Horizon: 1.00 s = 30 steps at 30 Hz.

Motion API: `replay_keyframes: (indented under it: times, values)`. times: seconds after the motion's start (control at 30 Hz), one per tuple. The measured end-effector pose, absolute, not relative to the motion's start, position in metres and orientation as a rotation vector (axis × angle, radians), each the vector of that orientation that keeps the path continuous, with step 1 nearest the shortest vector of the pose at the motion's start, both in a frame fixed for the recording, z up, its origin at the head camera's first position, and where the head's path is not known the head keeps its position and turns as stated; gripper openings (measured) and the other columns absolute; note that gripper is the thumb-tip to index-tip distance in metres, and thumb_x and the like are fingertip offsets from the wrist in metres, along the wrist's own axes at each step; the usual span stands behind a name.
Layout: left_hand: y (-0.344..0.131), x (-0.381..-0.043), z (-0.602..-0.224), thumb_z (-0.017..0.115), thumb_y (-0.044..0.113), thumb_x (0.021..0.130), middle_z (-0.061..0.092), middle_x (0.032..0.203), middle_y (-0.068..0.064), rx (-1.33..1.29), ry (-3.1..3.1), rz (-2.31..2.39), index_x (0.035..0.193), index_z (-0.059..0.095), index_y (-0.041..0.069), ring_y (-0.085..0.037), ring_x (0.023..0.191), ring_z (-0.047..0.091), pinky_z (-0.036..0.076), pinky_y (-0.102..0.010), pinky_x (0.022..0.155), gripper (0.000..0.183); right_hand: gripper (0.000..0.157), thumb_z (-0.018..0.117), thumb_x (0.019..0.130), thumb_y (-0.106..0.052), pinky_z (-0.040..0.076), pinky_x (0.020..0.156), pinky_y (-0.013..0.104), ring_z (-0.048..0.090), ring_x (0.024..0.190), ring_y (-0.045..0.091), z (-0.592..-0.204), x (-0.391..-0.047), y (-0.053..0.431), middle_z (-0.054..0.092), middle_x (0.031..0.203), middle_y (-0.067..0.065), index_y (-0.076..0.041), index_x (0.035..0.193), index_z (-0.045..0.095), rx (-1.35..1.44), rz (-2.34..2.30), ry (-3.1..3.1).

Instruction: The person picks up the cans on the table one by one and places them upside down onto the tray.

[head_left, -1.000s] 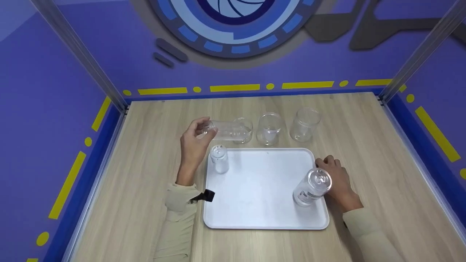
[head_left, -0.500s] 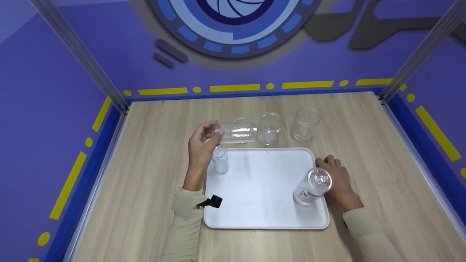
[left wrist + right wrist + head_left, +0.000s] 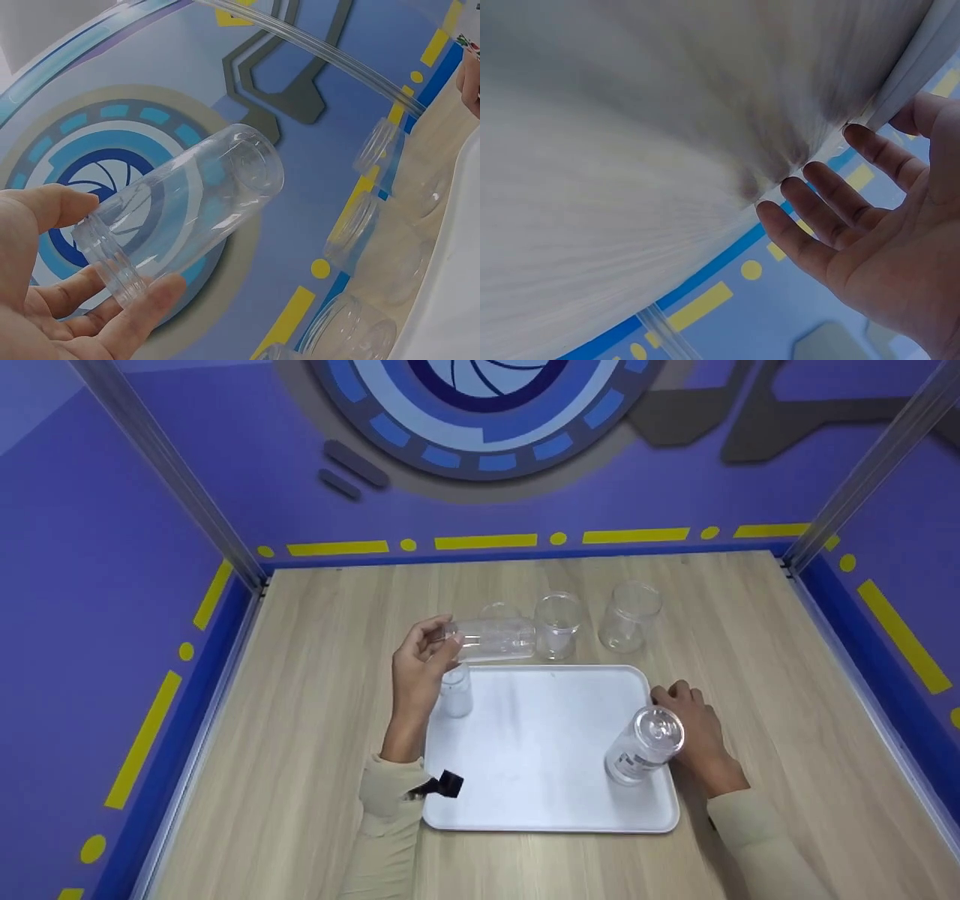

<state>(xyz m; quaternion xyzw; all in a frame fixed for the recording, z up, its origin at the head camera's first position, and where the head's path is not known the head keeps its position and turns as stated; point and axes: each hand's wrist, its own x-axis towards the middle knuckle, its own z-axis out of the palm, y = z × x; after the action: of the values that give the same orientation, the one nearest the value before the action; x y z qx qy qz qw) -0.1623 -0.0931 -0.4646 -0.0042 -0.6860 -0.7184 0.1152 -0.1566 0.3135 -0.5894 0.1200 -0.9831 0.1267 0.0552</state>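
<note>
My left hand (image 3: pixel 421 667) pinches a clear plastic jar (image 3: pixel 499 639) by its threaded neck, between thumb and fingers. The jar lies sideways in the air, its closed base pointing right, over the back edge of the white tray (image 3: pixel 540 750). In the left wrist view the held jar (image 3: pixel 187 202) looks see-through, with nothing visible inside. My right hand (image 3: pixel 694 727) rests at the tray's right edge, behind a large clear jar. Loosely bent fingers (image 3: pixel 799 240) touch the pale table surface in the right wrist view, the thumb by the tray's edge.
On the tray stand a small clear jar (image 3: pixel 456 697) at back left and a large labelled jar (image 3: pixel 645 750) at right. Behind it a row of clear jars, including a middle jar (image 3: pixel 556 626) and a right jar (image 3: pixel 630 615), stands on the wooden table (image 3: pixel 315 697). Walls enclose it.
My left hand has brought the sideways jar to the right and slightly nearer, so that it now partly hides the leftmost standing jar. The right hand stays in place.
</note>
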Motion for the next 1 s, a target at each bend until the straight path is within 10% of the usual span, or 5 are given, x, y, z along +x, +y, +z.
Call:
replay_keyframes:
  times: [1.0]
  values:
    - [-0.091,-0.153,-0.463,0.072,0.017,0.1,0.068,0.126,-0.014,-0.055,-1.977,-2.187,0.138,0.064,0.001,-0.026,0.109,0.069,0.062,-0.033,0.083,0.042,0.028,0.064,0.103,-0.011,0.054,0.087,0.066,0.063,0.109,0.05,-0.568,-0.154,0.318,0.059,0.121,0.032,0.008,0.124,0.064,0.245,0.794,-2.987]
